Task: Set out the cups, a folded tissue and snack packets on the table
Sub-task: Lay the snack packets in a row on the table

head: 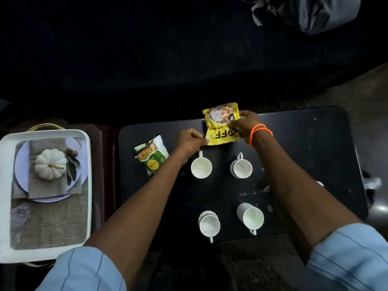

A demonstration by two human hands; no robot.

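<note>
On table (315, 143), four cups (201, 167), two packets (222, 124)

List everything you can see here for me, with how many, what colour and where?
cups: four, white, standing in a two-by-two square on the table
yellow snack packet: one, at the table's far edge, held by both hands
green snack packet: one, green and white, lying on the table left of the cups
table: one, black, centre
tray: one, white, left of the table, printed with a pumpkin picture
grey cloth: one bundle, top right
wristbands: orange, on the right wrist
sleeves: two, light blue, bottom corners
left hand: grips the yellow packet's left edge
right hand: grips its right edge
</note>
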